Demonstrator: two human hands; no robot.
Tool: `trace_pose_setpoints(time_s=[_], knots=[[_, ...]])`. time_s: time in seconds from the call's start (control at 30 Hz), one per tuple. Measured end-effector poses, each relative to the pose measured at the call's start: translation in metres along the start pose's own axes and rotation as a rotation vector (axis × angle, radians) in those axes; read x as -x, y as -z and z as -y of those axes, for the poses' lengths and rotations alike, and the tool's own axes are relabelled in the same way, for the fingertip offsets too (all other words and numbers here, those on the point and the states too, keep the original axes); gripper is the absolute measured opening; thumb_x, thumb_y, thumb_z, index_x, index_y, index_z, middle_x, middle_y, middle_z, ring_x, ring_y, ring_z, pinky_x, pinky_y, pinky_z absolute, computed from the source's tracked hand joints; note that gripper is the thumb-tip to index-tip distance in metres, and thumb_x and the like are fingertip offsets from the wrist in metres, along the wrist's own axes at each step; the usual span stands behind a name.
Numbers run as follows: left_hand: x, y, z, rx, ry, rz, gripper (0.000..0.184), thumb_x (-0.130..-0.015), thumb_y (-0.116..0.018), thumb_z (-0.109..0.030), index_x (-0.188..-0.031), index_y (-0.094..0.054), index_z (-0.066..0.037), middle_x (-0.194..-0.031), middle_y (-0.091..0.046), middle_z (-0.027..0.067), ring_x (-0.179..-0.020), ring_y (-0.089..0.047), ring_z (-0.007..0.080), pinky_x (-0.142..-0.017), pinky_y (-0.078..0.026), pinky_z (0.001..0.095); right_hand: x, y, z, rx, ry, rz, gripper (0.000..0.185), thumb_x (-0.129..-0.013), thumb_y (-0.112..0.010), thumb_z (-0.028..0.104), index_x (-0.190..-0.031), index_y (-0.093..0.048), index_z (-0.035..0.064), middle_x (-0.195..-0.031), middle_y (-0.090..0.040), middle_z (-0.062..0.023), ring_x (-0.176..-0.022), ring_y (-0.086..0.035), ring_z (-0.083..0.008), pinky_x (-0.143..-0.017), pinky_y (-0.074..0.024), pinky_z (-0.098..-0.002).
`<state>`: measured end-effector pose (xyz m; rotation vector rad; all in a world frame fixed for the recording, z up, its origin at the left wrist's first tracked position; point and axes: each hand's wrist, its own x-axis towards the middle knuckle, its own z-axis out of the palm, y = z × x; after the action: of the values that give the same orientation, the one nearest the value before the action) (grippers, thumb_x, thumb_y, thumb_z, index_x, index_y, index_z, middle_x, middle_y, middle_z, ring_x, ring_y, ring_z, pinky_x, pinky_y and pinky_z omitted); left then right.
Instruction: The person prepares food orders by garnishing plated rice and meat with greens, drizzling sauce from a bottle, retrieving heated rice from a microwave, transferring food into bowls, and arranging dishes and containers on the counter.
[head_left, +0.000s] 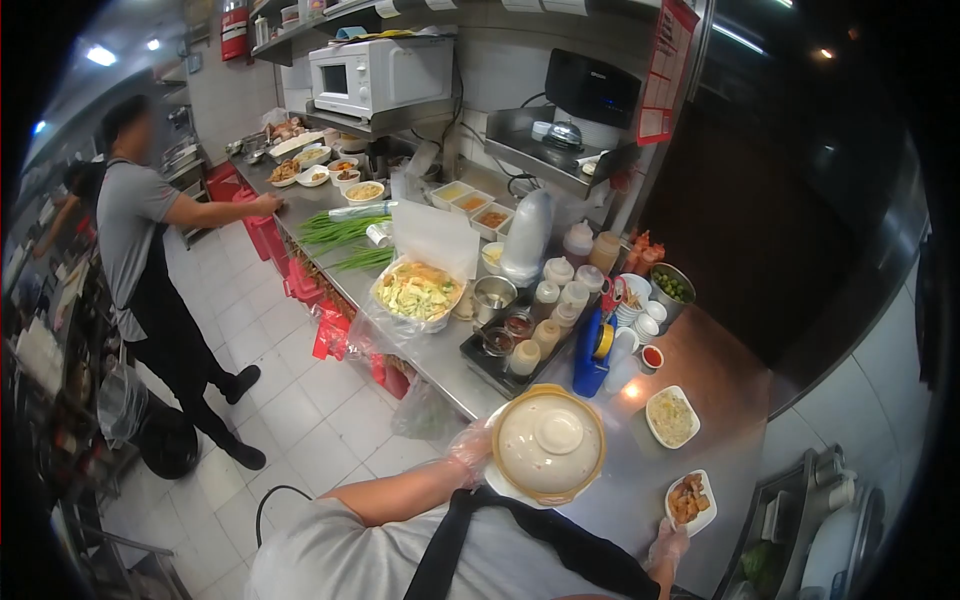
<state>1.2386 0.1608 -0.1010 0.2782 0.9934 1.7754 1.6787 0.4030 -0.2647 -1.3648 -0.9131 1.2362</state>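
A lidded clay pot (535, 470), cream with a tan rim, rests on a white plate (497, 480) at the counter's front edge. My left hand (470, 450), in a clear plastic glove, is closed at the left side of the plate and pot; its fingertips are partly hidden. At the lower right, my gloved right hand (668, 545) grips the near end of a white dish (708, 513) of browned meat pieces (687, 498). Beyond that dish stands another white dish (655, 432) with pale shredded food (673, 417). A small cup of red sauce (652, 357) sits farther back.
Squeeze bottles (548, 335) crowd a black tray beside a blue tape dispenser (592, 358). A large container of chopped vegetables (420, 290) and green onions (340, 230) lie farther left along the steel counter. Another person (150, 230) stands on the left, one hand at the counter.
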Motion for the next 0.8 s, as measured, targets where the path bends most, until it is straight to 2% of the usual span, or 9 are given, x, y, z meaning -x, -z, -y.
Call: trace_pose_setpoints(time_s=[0.07,0.17,0.23,0.37,0.43,0.5,0.6,0.67,0.8], knots=[[-0.010,0.000,0.010,-0.086,0.020,0.023,0.038,-0.089,-0.059,-0.017,-0.123,-0.051,-0.002,-0.112,-0.060,0.0099,-0.097,-0.059,0.0166,-0.082,-0.049,0.0288,0.006,0.012,0.003,-0.152,-0.147,0.057,0.048,-0.092,-0.054,0.036,-0.121,-0.044,-0.0003,-0.106,-0.052,-0.0109,-0.092,-0.051,-0.0201,-0.079,-0.0485,-0.0297],[-0.022,-0.012,0.012,-0.636,0.024,-0.099,0.044,-0.087,-0.059,-0.029,-0.122,-0.053,-0.002,-0.111,-0.061,0.0136,-0.099,-0.058,0.0206,-0.084,-0.047,0.0330,0.073,-0.007,0.025,-0.274,-0.410,0.019,0.067,-0.088,-0.050,0.056,-0.133,-0.035,0.0089,-0.117,-0.049,-0.0147,-0.096,-0.050,-0.0238,-0.081,-0.0468,-0.0358],[-0.043,-0.008,0.035,-0.812,-0.053,-0.050,0.048,-0.088,-0.057,-0.035,-0.123,-0.052,-0.003,-0.115,-0.059,0.0159,-0.102,-0.056,0.0234,-0.086,-0.045,0.0348,0.124,-0.057,0.079,-0.159,-0.573,0.383,0.074,-0.085,-0.045,0.064,-0.139,-0.029,0.0158,-0.127,-0.042,-0.0177,-0.102,-0.048,-0.0284,-0.085,-0.0445,-0.0429],[-0.036,-0.040,0.020,-1.419,-0.131,0.203,0.055,-0.088,-0.055,-0.034,-0.132,-0.040,-0.004,-0.130,-0.046,0.0175,-0.115,-0.049,0.0324,-0.096,-0.041,0.0378,0.178,-0.137,0.141,-0.278,-0.409,0.603,0.073,-0.086,-0.041,0.065,-0.141,-0.027,0.0182,-0.134,-0.037,-0.0179,-0.111,-0.046,-0.0319,-0.086,-0.0445,-0.0449],[-0.026,-0.064,0.008,-0.820,-0.018,0.218,0.056,-0.086,-0.056,-0.033,-0.132,-0.040,-0.004,-0.128,-0.046,0.0192,-0.115,-0.048,0.0353,-0.098,-0.039,0.0394,0.183,-0.155,0.156,-0.185,-0.370,0.501,0.070,-0.089,-0.040,0.060,-0.141,-0.026,0.0164,-0.133,-0.039,-0.0168,-0.113,-0.046,-0.0312,-0.087,-0.0455,-0.0447],[-0.036,-0.066,0.026,-0.779,-0.107,0.256,0.051,-0.090,-0.049,-0.033,-0.131,-0.041,-0.004,-0.125,-0.050,0.0182,-0.113,-0.050,0.0324,-0.098,-0.041,0.0383,0.171,-0.169,0.144,-0.075,-0.074,0.648,0.063,-0.093,-0.038,0.053,-0.141,-0.027,0.0128,-0.131,-0.042,-0.0154,-0.114,-0.048,-0.0284,-0.088,-0.0457,-0.0440],[-0.055,-0.038,0.091,-1.285,-0.425,0.401,0.044,-0.098,-0.036,-0.034,-0.131,-0.044,-0.004,-0.121,-0.056,0.0144,-0.110,-0.056,0.0234,-0.094,-0.045,0.0347,0.171,-0.173,0.132,-0.404,-0.301,0.606,0.051,-0.097,-0.034,0.038,-0.137,-0.032,0.0057,-0.126,-0.047,-0.0129,-0.115,-0.050,-0.0225,-0.092,-0.0455,-0.0396],[-0.063,-0.045,0.099,-1.276,-0.451,0.458,0.043,-0.098,-0.037,-0.033,-0.129,-0.046,-0.004,-0.120,-0.057,0.0140,-0.109,-0.057,0.0224,-0.092,-0.046,0.0349,0.150,-0.160,0.093,-0.407,-0.267,0.461,0.048,-0.098,-0.033,0.036,-0.135,-0.036,0.0050,-0.129,-0.045,-0.0130,-0.117,-0.048,-0.0227,-0.095,-0.0435,-0.0370],[-0.094,-0.062,0.129,-1.104,-0.334,0.479,0.041,-0.094,-0.044,-0.028,-0.127,-0.049,-0.004,-0.120,-0.056,0.0154,-0.110,-0.055,0.0246,-0.094,-0.044,0.0360,0.129,-0.153,0.068,-0.109,-0.008,0.296,0.056,-0.095,-0.037,0.048,-0.130,-0.042,0.0047,-0.126,-0.051,-0.0113,-0.115,-0.050,-0.0211,-0.098,-0.0422,-0.0369]])
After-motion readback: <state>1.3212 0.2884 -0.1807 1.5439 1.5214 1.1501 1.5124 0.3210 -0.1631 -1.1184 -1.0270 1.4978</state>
